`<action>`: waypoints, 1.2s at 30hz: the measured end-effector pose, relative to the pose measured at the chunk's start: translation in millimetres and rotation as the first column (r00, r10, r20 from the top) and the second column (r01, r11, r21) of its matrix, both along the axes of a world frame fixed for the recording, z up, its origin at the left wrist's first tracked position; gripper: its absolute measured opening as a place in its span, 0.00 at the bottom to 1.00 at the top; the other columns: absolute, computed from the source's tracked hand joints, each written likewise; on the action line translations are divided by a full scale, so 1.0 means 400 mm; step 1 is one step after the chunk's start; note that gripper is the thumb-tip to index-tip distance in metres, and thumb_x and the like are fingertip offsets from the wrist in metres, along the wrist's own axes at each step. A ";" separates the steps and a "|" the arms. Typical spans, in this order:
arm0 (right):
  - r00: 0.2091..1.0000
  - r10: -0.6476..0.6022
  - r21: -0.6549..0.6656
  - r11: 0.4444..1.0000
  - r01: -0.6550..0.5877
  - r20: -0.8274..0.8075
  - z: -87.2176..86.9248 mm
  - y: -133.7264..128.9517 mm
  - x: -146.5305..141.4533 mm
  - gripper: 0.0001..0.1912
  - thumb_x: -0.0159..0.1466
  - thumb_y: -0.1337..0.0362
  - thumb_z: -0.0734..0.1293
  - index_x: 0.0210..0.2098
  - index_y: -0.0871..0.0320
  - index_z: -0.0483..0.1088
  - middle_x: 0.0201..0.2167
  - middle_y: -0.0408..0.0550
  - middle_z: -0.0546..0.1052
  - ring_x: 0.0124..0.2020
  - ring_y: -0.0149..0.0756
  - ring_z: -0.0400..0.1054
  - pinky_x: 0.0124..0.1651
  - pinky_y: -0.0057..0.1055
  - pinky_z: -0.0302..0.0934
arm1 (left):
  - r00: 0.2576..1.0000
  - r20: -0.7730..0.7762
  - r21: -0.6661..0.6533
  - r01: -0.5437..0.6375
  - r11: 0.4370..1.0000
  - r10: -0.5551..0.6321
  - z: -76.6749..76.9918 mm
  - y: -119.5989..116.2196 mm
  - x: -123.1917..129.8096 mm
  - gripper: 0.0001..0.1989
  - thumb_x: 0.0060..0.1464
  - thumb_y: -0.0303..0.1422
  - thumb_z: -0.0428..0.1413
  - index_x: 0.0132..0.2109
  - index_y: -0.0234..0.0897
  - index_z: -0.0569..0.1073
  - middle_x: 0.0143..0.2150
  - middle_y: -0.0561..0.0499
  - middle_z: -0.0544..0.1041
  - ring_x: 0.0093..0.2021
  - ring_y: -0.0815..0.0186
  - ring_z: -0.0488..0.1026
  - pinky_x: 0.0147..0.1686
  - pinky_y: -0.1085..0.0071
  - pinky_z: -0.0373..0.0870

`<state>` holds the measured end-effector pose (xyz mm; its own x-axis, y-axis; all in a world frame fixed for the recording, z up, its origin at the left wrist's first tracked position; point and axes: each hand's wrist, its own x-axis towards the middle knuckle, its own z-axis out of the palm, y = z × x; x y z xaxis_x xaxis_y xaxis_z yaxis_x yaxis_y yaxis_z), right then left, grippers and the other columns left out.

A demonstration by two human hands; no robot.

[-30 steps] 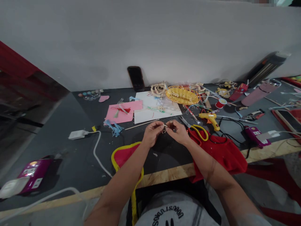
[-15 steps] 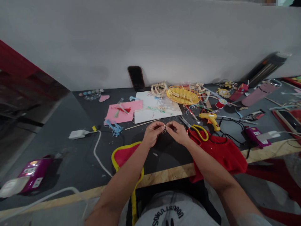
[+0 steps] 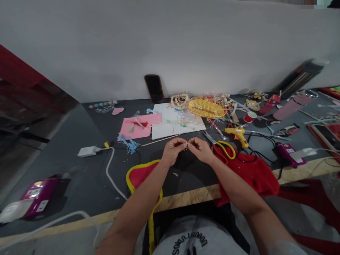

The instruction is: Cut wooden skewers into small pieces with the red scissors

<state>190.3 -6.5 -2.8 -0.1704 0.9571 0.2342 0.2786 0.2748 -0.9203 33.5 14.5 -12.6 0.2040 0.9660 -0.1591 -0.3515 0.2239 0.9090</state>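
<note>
My left hand (image 3: 172,150) and my right hand (image 3: 199,149) meet above the dark tabletop, fingertips nearly touching. Pinched between them is a small pale piece (image 3: 186,143), too tiny to identify. More small beige bits show just below the fingertips, partly hidden. Beyond my hands a thin wooden stick (image 3: 160,140) lies along the edge of a white sheet (image 3: 159,131). Scissors with yellow handles (image 3: 225,149) rest on a red cloth (image 3: 249,171) right of my right hand. A red pad with yellow trim (image 3: 142,174) lies under my left forearm.
A yellow basket (image 3: 207,108), a yellow glue gun (image 3: 237,135) and a red thread spool (image 3: 250,117) stand to the right. Pink paper (image 3: 147,130) and a blue tassel (image 3: 129,144) lie left. A phone (image 3: 154,88) leans on the wall. A white cable (image 3: 109,170) crosses the left side.
Almost nothing differs. Both hands keep their pinch on the small piece, with only a very slight downward shift in view.
</note>
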 end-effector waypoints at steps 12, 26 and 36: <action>0.999 -0.007 0.007 1.000 0.007 0.031 -0.004 0.004 0.007 0.08 0.62 0.58 0.63 0.30 0.56 0.68 0.26 0.40 0.71 0.26 0.29 0.62 0.31 0.27 0.58 | 0.998 -0.061 0.072 0.028 0.997 -0.024 -0.010 -0.003 -0.005 0.13 0.39 0.34 0.69 0.33 0.35 0.79 0.29 0.52 0.78 0.29 0.71 0.72 0.34 0.74 0.66; 1.000 -0.013 -0.011 1.000 0.013 0.001 0.004 0.001 0.011 0.08 0.61 0.58 0.64 0.32 0.56 0.69 0.26 0.40 0.72 0.26 0.29 0.62 0.31 0.27 0.57 | 0.998 -0.056 0.071 0.024 0.997 -0.020 -0.016 -0.004 -0.004 0.12 0.38 0.34 0.69 0.32 0.35 0.79 0.29 0.52 0.79 0.30 0.71 0.72 0.35 0.73 0.67; 0.995 -0.073 -0.072 0.995 0.068 -0.068 0.016 0.011 0.021 0.11 0.60 0.55 0.63 0.30 0.57 0.68 0.24 0.41 0.70 0.26 0.30 0.62 0.30 0.28 0.57 | 0.988 0.151 -0.078 0.042 0.996 -0.030 0.016 -0.002 -0.001 0.20 0.34 0.31 0.71 0.40 0.35 0.80 0.31 0.51 0.80 0.29 0.72 0.73 0.33 0.75 0.69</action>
